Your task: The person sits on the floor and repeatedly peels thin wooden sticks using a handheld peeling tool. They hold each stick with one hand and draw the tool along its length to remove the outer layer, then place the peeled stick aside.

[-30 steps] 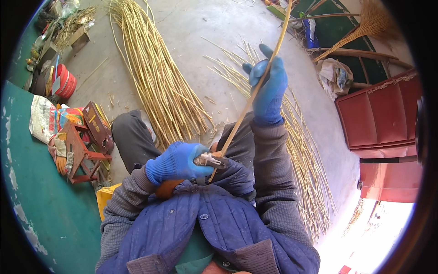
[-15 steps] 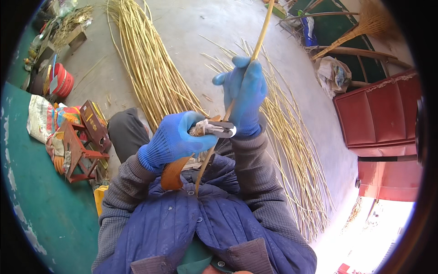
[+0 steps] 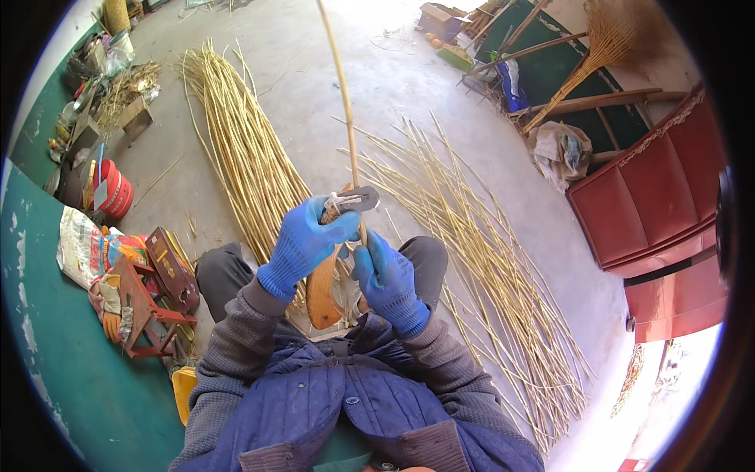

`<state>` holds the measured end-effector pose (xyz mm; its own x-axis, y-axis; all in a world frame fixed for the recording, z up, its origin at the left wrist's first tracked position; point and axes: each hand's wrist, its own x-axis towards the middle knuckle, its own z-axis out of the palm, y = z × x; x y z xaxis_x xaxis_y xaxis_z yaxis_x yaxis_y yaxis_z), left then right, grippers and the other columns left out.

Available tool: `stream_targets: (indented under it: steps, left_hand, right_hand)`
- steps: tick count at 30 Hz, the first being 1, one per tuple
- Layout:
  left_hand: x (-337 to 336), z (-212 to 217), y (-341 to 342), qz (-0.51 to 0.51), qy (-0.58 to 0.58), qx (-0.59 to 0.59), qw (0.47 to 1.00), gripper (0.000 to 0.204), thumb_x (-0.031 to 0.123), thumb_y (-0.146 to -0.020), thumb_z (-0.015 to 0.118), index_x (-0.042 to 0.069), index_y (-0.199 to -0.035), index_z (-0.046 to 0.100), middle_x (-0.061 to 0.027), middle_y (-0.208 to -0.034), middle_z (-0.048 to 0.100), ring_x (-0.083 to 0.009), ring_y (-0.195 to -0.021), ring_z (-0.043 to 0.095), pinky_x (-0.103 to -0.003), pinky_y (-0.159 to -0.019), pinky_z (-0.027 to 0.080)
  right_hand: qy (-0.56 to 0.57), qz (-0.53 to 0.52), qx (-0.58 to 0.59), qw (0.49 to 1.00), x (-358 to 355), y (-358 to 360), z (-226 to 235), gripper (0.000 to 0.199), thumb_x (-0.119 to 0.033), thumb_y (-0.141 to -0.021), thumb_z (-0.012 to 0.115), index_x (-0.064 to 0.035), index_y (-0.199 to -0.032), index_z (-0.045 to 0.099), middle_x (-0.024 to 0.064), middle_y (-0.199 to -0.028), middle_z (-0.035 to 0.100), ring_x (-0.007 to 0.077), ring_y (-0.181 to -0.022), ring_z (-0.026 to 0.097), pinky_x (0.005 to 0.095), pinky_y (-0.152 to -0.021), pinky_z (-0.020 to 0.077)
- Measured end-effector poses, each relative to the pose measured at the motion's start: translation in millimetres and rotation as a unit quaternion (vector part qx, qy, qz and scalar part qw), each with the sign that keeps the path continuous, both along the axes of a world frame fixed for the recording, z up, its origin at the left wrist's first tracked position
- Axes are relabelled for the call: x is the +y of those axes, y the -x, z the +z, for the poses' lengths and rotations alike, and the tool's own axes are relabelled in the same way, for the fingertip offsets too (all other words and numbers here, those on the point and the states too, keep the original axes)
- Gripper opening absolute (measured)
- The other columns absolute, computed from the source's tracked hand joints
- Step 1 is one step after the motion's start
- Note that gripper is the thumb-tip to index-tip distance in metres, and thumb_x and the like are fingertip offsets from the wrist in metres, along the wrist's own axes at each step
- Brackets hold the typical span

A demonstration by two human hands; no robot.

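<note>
Since a second ago your right hand (image 3: 388, 277) has slid down the rod (image 3: 343, 102) from high on the stalk to just under the tool (image 3: 351, 200), and your left hand (image 3: 308, 240) has lifted that tool a little; both gloves now sit close together over your lap. Your left fingers are clamped round the small metal tool; your right fingers are wrapped round the rod's lower end. From that grip the rod runs long and nearly upright, away from you, passing the tool and leaning slightly left toward the bundle (image 3: 236, 149); your left hand sits beside it.
</note>
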<state>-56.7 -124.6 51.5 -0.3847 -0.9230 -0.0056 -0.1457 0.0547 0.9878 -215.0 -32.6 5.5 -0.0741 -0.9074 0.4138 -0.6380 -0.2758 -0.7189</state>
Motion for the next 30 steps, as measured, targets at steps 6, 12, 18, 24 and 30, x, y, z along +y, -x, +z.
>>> stream_targets:
  steps: [6, 12, 18, 24, 30]
  left_hand:
    - [15, -21, -2, 0.031, -0.097, 0.010, 0.995, 0.042, 0.027, -0.095, 0.071, -0.004, -0.124, 0.065, -0.0036, -0.099, 0.068, -0.0078, -0.085, 0.063, -0.025, -0.076, 0.054]
    - [-78, -16, -65, 0.163, -0.048, 0.161, 0.972, 0.053, 0.039, -0.093, 0.074, -0.002, -0.125, 0.063, -0.0084, -0.096, 0.067, -0.0143, -0.078, 0.068, -0.026, -0.066, 0.059]
    - [-129, -25, -138, 0.251, -0.030, 0.147, 0.956, 0.051, 0.040, -0.093, 0.074, -0.003, -0.119, 0.066, -0.0122, -0.094, 0.069, -0.0161, -0.072, 0.069, -0.027, -0.062, 0.059]
    - [-84, -44, -83, 0.218, -0.059, 0.159, 0.961, 0.051, 0.038, -0.094, 0.074, -0.005, -0.119, 0.063, -0.0132, -0.097, 0.068, -0.0185, -0.075, 0.071, -0.027, -0.061, 0.061]
    - [-30, -59, -24, 0.160, -0.157, 0.152, 0.963, 0.047, 0.036, -0.094, 0.074, -0.003, -0.117, 0.062, -0.0111, -0.098, 0.067, -0.0174, -0.079, 0.070, -0.028, -0.061, 0.061]
  right_hand:
    - [0.013, 0.047, 0.073, 0.996, -3, 7, -10, 0.027, -0.020, -0.098, 0.062, -0.0034, -0.119, 0.058, 0.0158, -0.063, 0.061, 0.0373, -0.055, 0.062, 0.0475, -0.052, 0.0483]
    - [-0.019, 0.181, 0.153, 0.971, 65, 47, -15, 0.019, -0.019, -0.098, 0.061, -0.0047, -0.109, 0.058, 0.0149, -0.063, 0.058, 0.0345, -0.053, 0.058, 0.0455, -0.050, 0.0447]
    - [-0.210, 0.214, 0.206, 0.932, 155, 115, -13, 0.029, -0.021, -0.091, 0.068, -0.0107, -0.117, 0.061, 0.0159, -0.070, 0.063, 0.0370, -0.061, 0.063, 0.0481, -0.055, 0.0485]
    - [-0.172, 0.197, 0.083, 0.962, 99, 105, -12, 0.048, -0.020, -0.094, 0.065, -0.0103, -0.140, 0.053, 0.0183, -0.078, 0.067, 0.0405, -0.068, 0.066, 0.0501, -0.061, 0.0526]
    - [-0.091, 0.189, 0.029, 0.977, -25, 22, -18, 0.029, -0.018, -0.097, 0.061, -0.0084, -0.124, 0.055, 0.0196, -0.076, 0.065, 0.0420, -0.066, 0.065, 0.0503, -0.059, 0.0530]
